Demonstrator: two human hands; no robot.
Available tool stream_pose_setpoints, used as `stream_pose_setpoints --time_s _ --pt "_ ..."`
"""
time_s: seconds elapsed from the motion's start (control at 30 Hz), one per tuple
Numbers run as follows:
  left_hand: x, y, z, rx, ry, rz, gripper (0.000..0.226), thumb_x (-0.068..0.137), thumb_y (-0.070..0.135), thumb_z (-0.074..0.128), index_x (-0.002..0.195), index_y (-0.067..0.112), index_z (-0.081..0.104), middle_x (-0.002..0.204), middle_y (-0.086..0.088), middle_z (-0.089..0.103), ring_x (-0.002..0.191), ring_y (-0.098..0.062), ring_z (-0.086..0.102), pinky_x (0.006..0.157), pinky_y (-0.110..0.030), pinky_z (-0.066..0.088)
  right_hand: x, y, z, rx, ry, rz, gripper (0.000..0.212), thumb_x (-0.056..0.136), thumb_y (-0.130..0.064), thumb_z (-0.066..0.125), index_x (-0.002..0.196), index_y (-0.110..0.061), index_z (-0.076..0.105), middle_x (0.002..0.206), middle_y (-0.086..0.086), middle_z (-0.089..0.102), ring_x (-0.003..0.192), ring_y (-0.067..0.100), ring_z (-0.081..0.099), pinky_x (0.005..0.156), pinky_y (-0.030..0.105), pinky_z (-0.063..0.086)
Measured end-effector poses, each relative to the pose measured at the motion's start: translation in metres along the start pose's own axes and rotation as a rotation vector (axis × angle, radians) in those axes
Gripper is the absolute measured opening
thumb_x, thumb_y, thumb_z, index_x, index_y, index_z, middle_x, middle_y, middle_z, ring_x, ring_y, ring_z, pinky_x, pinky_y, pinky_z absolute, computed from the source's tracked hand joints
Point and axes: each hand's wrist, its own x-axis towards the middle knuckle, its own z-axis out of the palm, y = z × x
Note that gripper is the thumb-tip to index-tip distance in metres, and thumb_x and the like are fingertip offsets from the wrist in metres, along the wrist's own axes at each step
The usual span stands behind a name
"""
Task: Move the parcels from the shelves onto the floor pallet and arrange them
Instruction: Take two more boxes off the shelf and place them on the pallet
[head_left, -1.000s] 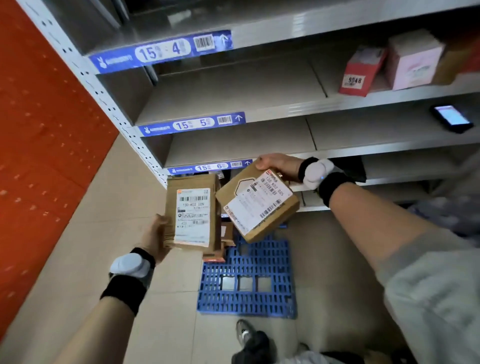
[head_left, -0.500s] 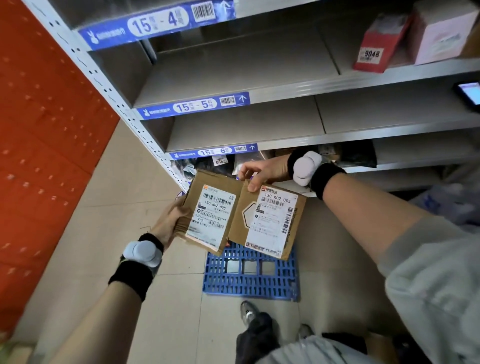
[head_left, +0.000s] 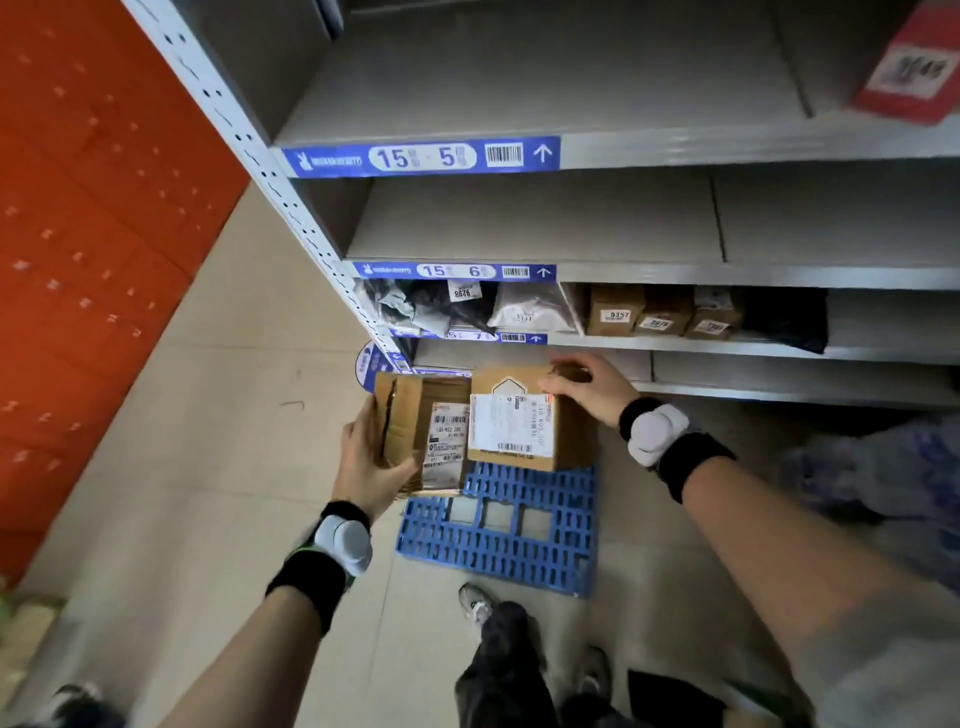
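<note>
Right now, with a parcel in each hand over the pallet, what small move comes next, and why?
Probably lower both to the far edge of the blue plastic grid pallet and set them side by side. The left hand grips the brown cardboard parcel with the torn flap, the right hand the flat labelled cardboard parcel, and the pallet's visible part is bare.

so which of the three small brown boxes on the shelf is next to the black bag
The rightmost box, touching the black bag. The left and middle boxes sit farther from it.
</note>
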Motion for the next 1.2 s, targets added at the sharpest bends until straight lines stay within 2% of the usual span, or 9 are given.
stream_pose_setpoints --time_s 0.17,0.33,0.43,0.53,0.63,0.83,0.93,1.07,1.2 --pt "0.033 -0.097 0.057 -0.049 -0.007 -0.145 0.105 0.058 0.041 0.077 0.150 0.025 0.027 0.136 -0.002 0.042 0.123 -0.011 0.050 0.112 -0.037 0.039 0.028 0.086 0.057 0.238 0.188 0.245 0.039 0.077 -0.045 0.076 0.107 -0.022 0.066 0.111 0.003 0.067 0.103 0.020 0.063 0.077 0.025 0.043" --pt "0.067 -0.232 0.156 -0.141 0.009 -0.369 0.100 0.057 0.045 0.076 0.145 0.030 0.031 0.141 -0.007 0.049 0.127 -0.021 0.053 0.107 -0.046 0.044 0.083 0.224 0.130 0.387 0.289 0.482 0.060 0.071 -0.057 0.071 0.113 -0.015 0.068 0.109 0.007 0.072 0.096 0.023 0.068 0.076 0.029 0.050" --pt "0.073 -0.302 0.212 -0.125 0.031 -0.462 0.103 0.051 0.055 0.069 0.144 0.025 0.037 0.139 -0.004 0.054 0.129 -0.022 0.051 0.109 -0.046 0.041 0.116 0.309 0.169 0.390 0.300 0.600 0.060 0.065 -0.067 0.067 0.101 -0.019 0.071 0.102 0.003 0.073 0.097 0.027 0.067 0.090 0.042 0.055" --pt "0.090 -0.389 0.254 -0.036 0.003 -0.576 0.110 0.046 0.066 0.066 0.144 0.025 0.037 0.142 -0.006 0.053 0.130 -0.027 0.051 0.109 -0.046 0.040 0.167 0.407 0.210 0.416 0.277 0.626 0.064 0.051 -0.077 0.068 0.084 -0.023 0.073 0.096 0.001 0.075 0.093 0.028 0.070 0.091 0.052 0.055" --pt "0.128 -0.475 0.275 0.024 -0.106 -0.684 0.116 0.041 0.072 0.069 0.142 0.023 0.040 0.135 -0.009 0.058 0.122 -0.030 0.057 0.104 -0.046 0.045 0.232 0.485 0.244 0.426 0.249 0.596 0.076 0.047 -0.083 0.068 0.095 -0.025 0.072 0.102 0.002 0.074 0.095 0.028 0.069 0.091 0.053 0.055" --pt "0.216 -0.502 0.265 0.380 -0.396 -0.699 0.078 0.087 0.035 0.069 0.149 0.011 0.029 0.148 -0.016 0.039 0.128 -0.033 0.046 0.096 -0.043 0.045 0.317 0.497 0.309 0.319 0.068 0.309 0.035 0.070 -0.058 0.066 0.088 -0.029 0.071 0.098 -0.003 0.070 0.097 0.023 0.065 0.097 0.047 0.051" --pt "0.236 -0.523 0.254 0.593 -0.406 -0.697 0.071 0.066 0.043 0.078 0.126 0.014 0.054 0.117 -0.011 0.062 0.100 -0.028 0.062 0.064 -0.032 0.049 0.337 0.495 0.329 0.314 0.018 0.237 0.021 0.076 -0.051 0.064 0.078 -0.031 0.072 0.089 -0.004 0.072 0.091 0.023 0.066 0.084 0.037 0.053" --pt "0.252 -0.574 0.247 0.678 -0.299 -0.707 0.083 0.021 0.067 0.070 0.091 0.021 0.069 0.091 -0.002 0.075 0.081 -0.020 0.071 0.075 -0.030 0.058 0.347 0.485 0.335 0.217 -0.012 0.122 0.019 0.093 -0.035 0.057 0.099 -0.021 0.068 0.092 -0.003 0.069 0.093 0.022 0.064 0.068 0.025 0.044" --pt "0.273 -0.640 0.240 0.545 -0.217 -0.652 0.100 0.020 0.075 0.081 0.110 0.035 0.059 0.094 0.010 0.073 0.084 -0.013 0.070 0.073 -0.031 0.057 0.340 0.489 0.339 0.159 0.079 0.182 0.060 0.091 -0.044 0.061 0.141 -0.014 0.046 0.143 0.012 0.048 0.128 0.029 0.049 0.096 0.035 0.044"
